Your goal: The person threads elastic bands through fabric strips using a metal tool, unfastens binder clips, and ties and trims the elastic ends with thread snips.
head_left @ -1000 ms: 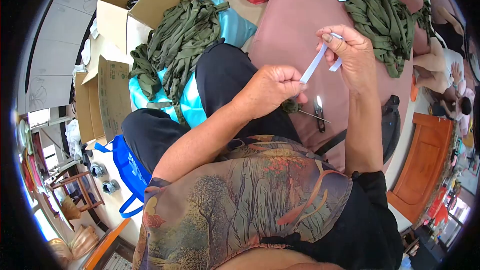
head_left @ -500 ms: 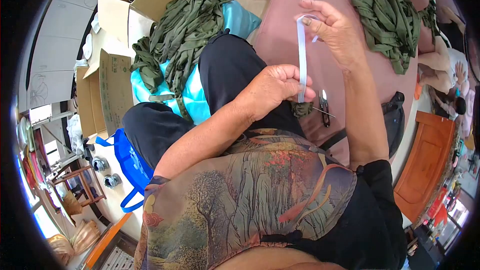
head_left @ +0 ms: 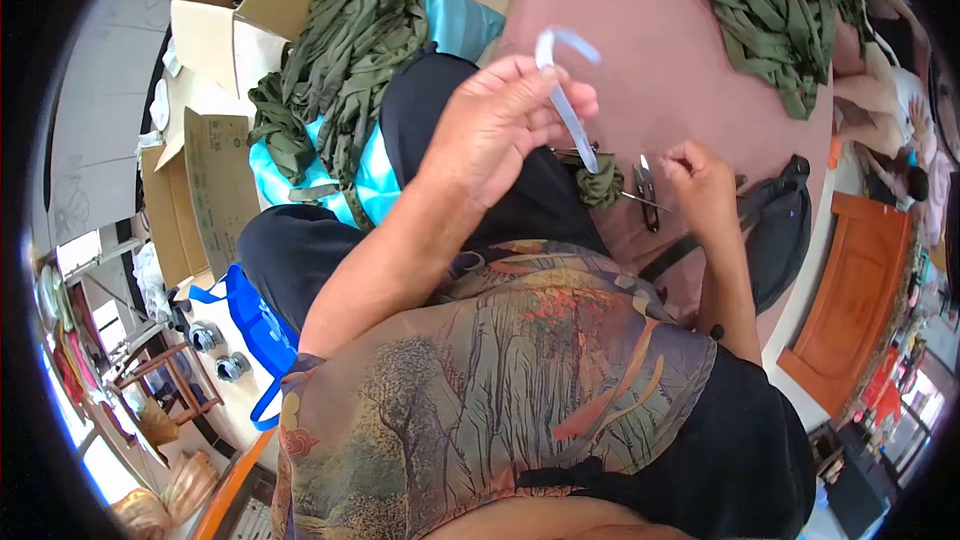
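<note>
My left hand [head_left: 500, 115] is raised over my knee, thumb and fingers pinched on a white strip [head_left: 568, 112], whose upper end curls over and whose lower end hangs down. My right hand [head_left: 700, 185] is lower at the right, fingers curled beside the small scissors [head_left: 646, 195] and the thin metal rod [head_left: 632, 197]; whether it holds anything is too small to tell. A small dark green bundle [head_left: 600, 183] lies just below the strip's lower end. The pinkish-brown surface [head_left: 620, 20] lies beneath.
Dark green strips [head_left: 360, 50] are heaped on a light blue bag [head_left: 455, 15] by my knee. More green strips [head_left: 770, 20] lie at the upper right, near another person's arm. Cardboard boxes [head_left: 215, 180] stand left; a black bag [head_left: 780, 230] lies right.
My right hand has let go of the strip and moved down toward the scissors. My left hand has risen and moved left with the strip. The view has shifted slightly.
</note>
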Demonstrator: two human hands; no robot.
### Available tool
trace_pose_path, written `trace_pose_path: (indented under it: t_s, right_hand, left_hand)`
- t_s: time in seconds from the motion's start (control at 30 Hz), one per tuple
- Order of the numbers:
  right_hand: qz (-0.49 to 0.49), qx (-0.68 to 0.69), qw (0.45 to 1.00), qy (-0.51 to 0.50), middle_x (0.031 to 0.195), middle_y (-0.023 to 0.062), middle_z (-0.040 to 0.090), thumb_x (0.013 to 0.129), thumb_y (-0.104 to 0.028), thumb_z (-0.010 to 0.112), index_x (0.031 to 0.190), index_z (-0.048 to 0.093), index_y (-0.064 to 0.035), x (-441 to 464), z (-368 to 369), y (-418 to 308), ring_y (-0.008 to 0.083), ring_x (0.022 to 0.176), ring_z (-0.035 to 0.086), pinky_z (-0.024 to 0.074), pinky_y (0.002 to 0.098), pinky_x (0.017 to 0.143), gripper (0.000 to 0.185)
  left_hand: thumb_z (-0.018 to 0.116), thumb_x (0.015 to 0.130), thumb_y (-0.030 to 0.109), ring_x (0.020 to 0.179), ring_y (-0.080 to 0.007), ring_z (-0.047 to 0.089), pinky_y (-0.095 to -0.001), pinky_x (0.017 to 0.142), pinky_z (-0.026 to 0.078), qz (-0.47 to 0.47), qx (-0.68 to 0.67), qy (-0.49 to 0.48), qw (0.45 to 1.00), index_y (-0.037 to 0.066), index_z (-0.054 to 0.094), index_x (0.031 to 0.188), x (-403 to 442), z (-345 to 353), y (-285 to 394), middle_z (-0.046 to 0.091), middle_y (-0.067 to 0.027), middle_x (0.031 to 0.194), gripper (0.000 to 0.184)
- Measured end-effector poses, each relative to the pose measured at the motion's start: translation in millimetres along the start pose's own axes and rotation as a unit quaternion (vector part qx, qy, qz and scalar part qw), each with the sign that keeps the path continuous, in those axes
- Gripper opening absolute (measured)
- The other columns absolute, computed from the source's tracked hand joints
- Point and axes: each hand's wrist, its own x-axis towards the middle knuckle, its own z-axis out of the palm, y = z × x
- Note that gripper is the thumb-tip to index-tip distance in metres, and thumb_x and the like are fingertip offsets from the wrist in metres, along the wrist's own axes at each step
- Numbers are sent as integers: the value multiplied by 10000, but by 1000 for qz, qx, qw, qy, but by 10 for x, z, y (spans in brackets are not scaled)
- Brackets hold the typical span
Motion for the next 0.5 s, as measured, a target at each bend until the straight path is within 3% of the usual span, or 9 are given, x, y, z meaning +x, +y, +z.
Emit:
trace_pose_path:
  t_s: [0.07, 0.17, 0.3, 0.4, 0.5]
  right_hand:
    - [-33, -130, 990, 34, 750, 143, 614, 749, -138, 722, 802, 576, -15, -186, 8, -7, 318, 708, 619, 477, 411, 631, 199]
    - [8, -151, 988, 30, 776, 141, 610, 705, -151, 747, 781, 554, -36, -374, 74, -54, 369, 747, 598, 468, 453, 643, 237]
    - [-20, -194, 978, 68, 811, 121, 600, 697, -138, 737, 808, 573, -61, -559, 178, 63, 329, 817, 599, 470, 425, 676, 213]
    - [-122, -223, 961, 113, 807, 116, 591, 701, -121, 722, 807, 571, -65, -555, 114, 64, 312, 835, 595, 470, 408, 682, 193]
    - [-111, -242, 962, 54, 804, 112, 594, 724, -108, 692, 810, 578, -71, -584, 110, 234, 298, 845, 595, 474, 397, 694, 148]
  left_hand:
    - [539, 969, 146, 1026, -335, 654, -458, 934, 512, 31, 0, -10, 999, 5, 587, 1001, -9, -7, 54, 670, -194, 1027, 153]
    - [524, 977, 155, 1032, -347, 649, -468, 958, 501, 73, 14, -3, 997, 1, 578, 1023, -68, -6, 121, 667, -200, 1033, 170]
    - [524, 977, 164, 1051, -363, 639, -486, 969, 493, 88, 22, 35, 995, -1, 574, 1042, -239, -138, 275, 664, -209, 1047, 184]
    - [521, 978, 173, 1064, -387, 630, -511, 961, 496, 91, 26, 37, 995, -2, 579, 1055, -277, -250, 292, 659, -222, 1062, 199]
    - [513, 981, 177, 1061, -389, 631, -509, 949, 505, 97, 22, 47, 994, -3, 581, 1071, -361, -360, 344, 660, -222, 1062, 213]
